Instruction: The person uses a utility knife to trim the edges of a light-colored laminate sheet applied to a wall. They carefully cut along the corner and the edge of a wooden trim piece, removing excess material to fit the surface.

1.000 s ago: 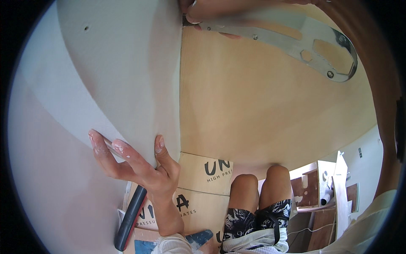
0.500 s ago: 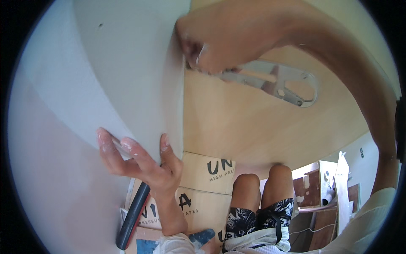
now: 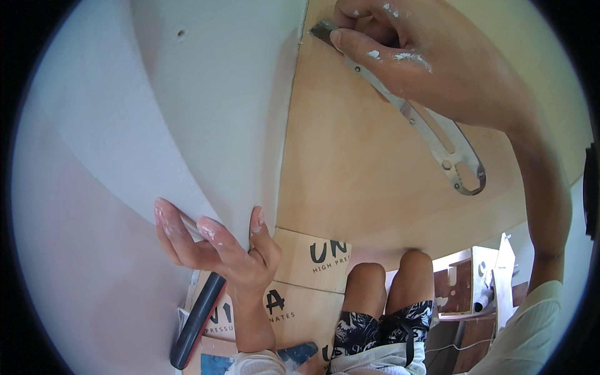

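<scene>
Right hand and knife: the right hand [image 3: 415, 65] has moved up and to the right since half a second ago, and the metal knife [image 3: 435, 142] has swung to a steeper slant.
Right grip: fingers and thumb closed around the front part of the knife, which juts out below the hand toward the lower right.
Knife tip: its dark end [image 3: 324, 31] sits just right of the seam where the pale panel [image 3: 219, 125] meets the tan wood sheet [image 3: 356, 194]; whether it touches the wood cannot be told.
Left hand: the left hand [image 3: 240, 262] is curled about the panel's near corner, fingers on one side and thumb on the other, much as before.
Skin: white smears mark the right hand by the thumb, and whitish residue coats the left fingertips.
Panel face: one small dark hole [image 3: 181, 34] toward the top.
Below the left wrist: a black and red handle [image 3: 199, 322] lies at a slant, near tan boards with dark lettering [image 3: 303, 259] and a blue piece [image 3: 299, 355] with pale patches.
Lower right: the person's knees, patterned shorts [image 3: 356, 328] and a white cord [image 3: 459, 345].
</scene>
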A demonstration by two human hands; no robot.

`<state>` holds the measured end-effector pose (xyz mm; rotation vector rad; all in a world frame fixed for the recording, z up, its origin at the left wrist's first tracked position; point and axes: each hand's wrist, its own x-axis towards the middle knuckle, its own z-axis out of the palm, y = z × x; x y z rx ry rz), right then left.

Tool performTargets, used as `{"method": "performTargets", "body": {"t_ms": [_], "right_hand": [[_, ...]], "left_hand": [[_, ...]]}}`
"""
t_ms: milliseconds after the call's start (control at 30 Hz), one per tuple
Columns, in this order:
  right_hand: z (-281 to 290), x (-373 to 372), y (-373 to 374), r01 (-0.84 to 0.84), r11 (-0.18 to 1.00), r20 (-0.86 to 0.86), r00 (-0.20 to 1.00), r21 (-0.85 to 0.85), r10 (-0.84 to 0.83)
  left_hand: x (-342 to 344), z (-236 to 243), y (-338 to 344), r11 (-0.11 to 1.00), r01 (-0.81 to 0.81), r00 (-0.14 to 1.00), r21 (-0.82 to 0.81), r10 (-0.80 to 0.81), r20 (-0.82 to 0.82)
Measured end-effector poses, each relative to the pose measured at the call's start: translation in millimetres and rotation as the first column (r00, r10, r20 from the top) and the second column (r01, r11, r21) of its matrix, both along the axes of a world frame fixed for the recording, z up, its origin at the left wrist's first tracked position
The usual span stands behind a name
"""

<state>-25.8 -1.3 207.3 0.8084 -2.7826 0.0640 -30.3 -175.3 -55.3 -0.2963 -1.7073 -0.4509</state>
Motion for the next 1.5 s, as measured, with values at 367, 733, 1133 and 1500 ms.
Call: {"method": "performTargets", "body": {"t_ms": [367,733,1133,1500], "right_hand": [[4,6,-33,0.197,0.971,-0.042,0.98,0.138,-0.193],[37,8,-64,0.397,0.898,0.304,0.846,0.187,-0.437],[14,10,-42,0.252,0.95,0.094,0.958,0.185,-0.272],[30,5,-35,0.254,0.942,0.195,0.935,0.218,-0.297]], "left_hand": [[2,0,0,1.0,0.017,1.0,0.011,-0.017,0.004],[3,2,2,0.999,0.041,0.999,0.015,-0.041,0.005],[2,4,3,0.999,0.053,0.999,0.002,-0.052,-0.01],[1,3,3,0.999,0.037,0.999,0.005,-0.037,-0.022]]}}
